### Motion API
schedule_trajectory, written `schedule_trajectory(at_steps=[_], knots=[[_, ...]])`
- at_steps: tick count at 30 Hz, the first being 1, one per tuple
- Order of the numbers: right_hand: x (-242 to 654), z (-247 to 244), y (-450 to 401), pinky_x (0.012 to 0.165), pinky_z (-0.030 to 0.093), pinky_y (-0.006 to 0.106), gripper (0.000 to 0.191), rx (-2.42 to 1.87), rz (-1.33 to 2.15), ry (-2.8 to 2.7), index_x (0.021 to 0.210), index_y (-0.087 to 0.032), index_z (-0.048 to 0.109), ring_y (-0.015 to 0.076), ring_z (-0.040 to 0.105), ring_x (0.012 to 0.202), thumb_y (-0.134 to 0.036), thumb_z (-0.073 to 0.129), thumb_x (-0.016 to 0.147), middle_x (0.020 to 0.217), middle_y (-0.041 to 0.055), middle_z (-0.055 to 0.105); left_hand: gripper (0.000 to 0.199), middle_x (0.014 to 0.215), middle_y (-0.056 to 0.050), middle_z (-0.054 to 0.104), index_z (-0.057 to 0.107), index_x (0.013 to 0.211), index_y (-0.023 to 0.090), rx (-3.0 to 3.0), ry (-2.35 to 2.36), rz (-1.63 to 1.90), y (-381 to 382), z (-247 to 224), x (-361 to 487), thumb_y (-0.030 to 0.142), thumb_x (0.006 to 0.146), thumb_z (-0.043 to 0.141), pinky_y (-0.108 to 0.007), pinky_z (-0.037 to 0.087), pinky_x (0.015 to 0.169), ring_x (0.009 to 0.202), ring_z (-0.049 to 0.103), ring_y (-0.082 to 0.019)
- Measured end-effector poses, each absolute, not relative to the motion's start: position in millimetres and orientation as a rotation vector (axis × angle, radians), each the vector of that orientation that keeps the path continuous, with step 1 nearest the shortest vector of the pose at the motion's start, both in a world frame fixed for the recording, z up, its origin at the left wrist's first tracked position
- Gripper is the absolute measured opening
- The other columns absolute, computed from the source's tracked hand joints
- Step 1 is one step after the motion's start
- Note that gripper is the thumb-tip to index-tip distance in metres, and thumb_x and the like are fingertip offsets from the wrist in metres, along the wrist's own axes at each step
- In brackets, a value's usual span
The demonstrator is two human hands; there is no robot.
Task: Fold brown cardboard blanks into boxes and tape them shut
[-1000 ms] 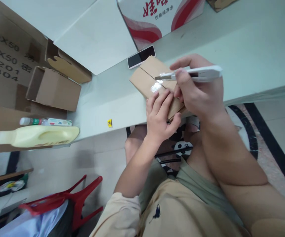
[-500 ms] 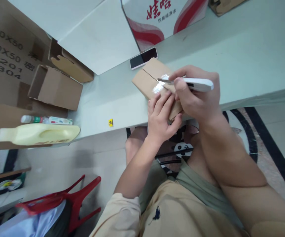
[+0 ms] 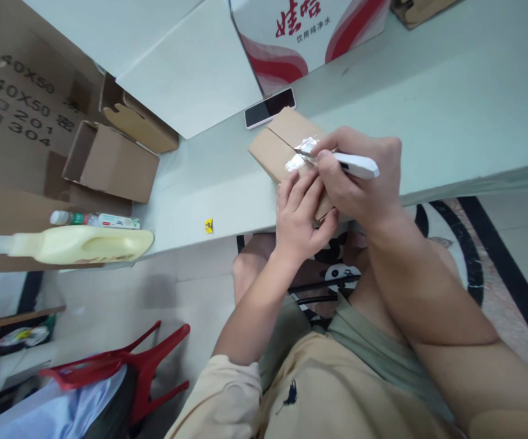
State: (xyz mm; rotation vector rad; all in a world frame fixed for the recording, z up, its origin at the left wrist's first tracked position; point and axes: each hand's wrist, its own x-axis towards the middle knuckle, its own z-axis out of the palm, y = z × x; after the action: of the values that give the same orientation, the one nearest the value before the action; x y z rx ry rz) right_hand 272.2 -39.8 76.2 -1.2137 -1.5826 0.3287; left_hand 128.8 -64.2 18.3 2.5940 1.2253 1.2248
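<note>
A small brown cardboard box lies on the table, with shiny clear tape across the seam of its flaps. My left hand rests on the near part of the box, its fingers stretched over the top and its thumb apart by the near edge. Closed around a white utility knife, my right hand is above the box. The blade tip meets the taped seam, tilted low. Part of the box is hidden under both hands.
Behind the box lie a phone and a white-and-red carton. A yellow wrapper sits near the table's front edge. Open cardboard boxes, a small bottle and a pale yellow bottle are left. A red stool stands below.
The knife has moved slightly down and its handle has shifted left, with the blade tip further along the seam. My left hand stays on the box. The whole view has shifted a little.
</note>
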Motion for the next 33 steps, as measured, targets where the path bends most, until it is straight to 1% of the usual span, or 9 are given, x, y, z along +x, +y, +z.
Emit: schedule_trajectory(at_steps=[5, 11, 16, 19, 23, 26, 28, 31, 33], knots=[[272.2, 72.7, -41.9, 0.057, 0.041, 0.031, 0.027, -1.193, 0.277, -1.546, 0.079, -0.021, 0.066, 0.0155, 0.057, 0.057, -0.034, 0.046, 0.091, 0.065, 0.0038, 0.064, 0.051, 0.143, -0.015, 0.060, 0.055, 0.140, 0.016, 2.611, 1.253, 1.151, -64.2, 17.3, 127.4, 0.044, 0.099, 0.047, -0.052, 0.032, 0.123, 0.143, 0.046, -0.030], [272.4, 68.6, -44.0, 0.056, 0.042, 0.032, 0.034, -1.234, 0.230, -1.498, 0.075, -0.022, 0.066, 0.0152, 0.053, 0.053, -0.035, 0.041, 0.094, 0.058, 0.0027, 0.061, 0.048, 0.140, -0.014, 0.062, 0.058, 0.135, 0.017, 2.645, 1.311, 1.141, -62.8, 18.3, 130.0, 0.047, 0.100, 0.045, -0.053, 0.035, 0.122, 0.139, 0.050, -0.029], [273.0, 67.6, -39.4, 0.062, 0.045, 0.033, 0.028, -1.312, 0.243, -1.598, 0.085, -0.023, 0.070, 0.0174, 0.059, 0.060, -0.034, 0.046, 0.094, 0.066, 0.0039, 0.067, 0.045, 0.136, -0.015, 0.064, 0.059, 0.133, 0.017, 2.643, 1.292, 1.234, -59.6, 17.2, 134.5, 0.045, 0.100, 0.046, -0.052, 0.036, 0.120, 0.136, 0.053, -0.028], [271.0, 68.2, -36.2, 0.063, 0.044, 0.034, 0.026, -1.333, 0.263, -1.626, 0.087, -0.022, 0.071, 0.0180, 0.060, 0.061, -0.034, 0.048, 0.092, 0.071, 0.0052, 0.070, 0.043, 0.135, -0.015, 0.065, 0.060, 0.131, 0.017, 2.622, 1.280, 1.279, -59.1, 17.3, 136.1, 0.043, 0.099, 0.047, -0.052, 0.037, 0.119, 0.135, 0.053, -0.029], [264.9, 70.1, -35.1, 0.060, 0.041, 0.034, 0.028, -1.303, 0.242, -1.557, 0.082, -0.022, 0.071, 0.0180, 0.058, 0.059, -0.034, 0.047, 0.088, 0.069, 0.0056, 0.070, 0.043, 0.134, -0.015, 0.066, 0.063, 0.128, 0.016, 2.588, 1.281, 1.299, -59.3, 16.1, 135.1, 0.042, 0.098, 0.047, -0.052, 0.038, 0.119, 0.139, 0.050, -0.030], [261.8, 71.8, -37.1, 0.056, 0.039, 0.032, 0.028, -1.247, 0.220, -1.493, 0.079, -0.022, 0.071, 0.0167, 0.057, 0.056, -0.031, 0.046, 0.087, 0.064, 0.0033, 0.068, 0.046, 0.138, -0.015, 0.064, 0.062, 0.131, 0.016, 2.579, 1.294, 1.259, -59.4, 13.0, 133.2, 0.043, 0.097, 0.048, -0.052, 0.035, 0.121, 0.139, 0.050, -0.031], [261.4, 72.2, -39.4, 0.053, 0.038, 0.031, 0.027, -1.180, 0.198, -1.450, 0.073, -0.022, 0.069, 0.0155, 0.055, 0.052, -0.029, 0.046, 0.085, 0.058, 0.0012, 0.064, 0.050, 0.140, -0.014, 0.063, 0.060, 0.135, 0.017, 2.567, 1.323, 1.198, -59.7, 11.0, 131.9, 0.045, 0.096, 0.047, -0.053, 0.032, 0.123, 0.142, 0.047, -0.031], [262.0, 71.5, -42.9, 0.053, 0.038, 0.031, 0.024, -1.098, 0.190, -1.407, 0.067, -0.023, 0.065, 0.0145, 0.053, 0.050, -0.026, 0.048, 0.083, 0.053, -0.0001, 0.060, 0.053, 0.144, -0.014, 0.060, 0.058, 0.138, 0.017, 2.555, 1.358, 1.119, -60.4, 10.4, 130.4, 0.048, 0.097, 0.046, -0.053, 0.030, 0.123, 0.145, 0.043, -0.032], [262.0, 70.5, -44.2, 0.054, 0.039, 0.032, 0.024, -1.085, 0.200, -1.396, 0.067, -0.024, 0.064, 0.0149, 0.053, 0.051, -0.026, 0.048, 0.085, 0.054, 0.0002, 0.060, 0.053, 0.143, -0.015, 0.061, 0.060, 0.136, 0.015, 2.572, 1.343, 1.140, -60.6, 11.2, 129.7, 0.048, 0.097, 0.047, -0.052, 0.031, 0.123, 0.144, 0.043, -0.032]])
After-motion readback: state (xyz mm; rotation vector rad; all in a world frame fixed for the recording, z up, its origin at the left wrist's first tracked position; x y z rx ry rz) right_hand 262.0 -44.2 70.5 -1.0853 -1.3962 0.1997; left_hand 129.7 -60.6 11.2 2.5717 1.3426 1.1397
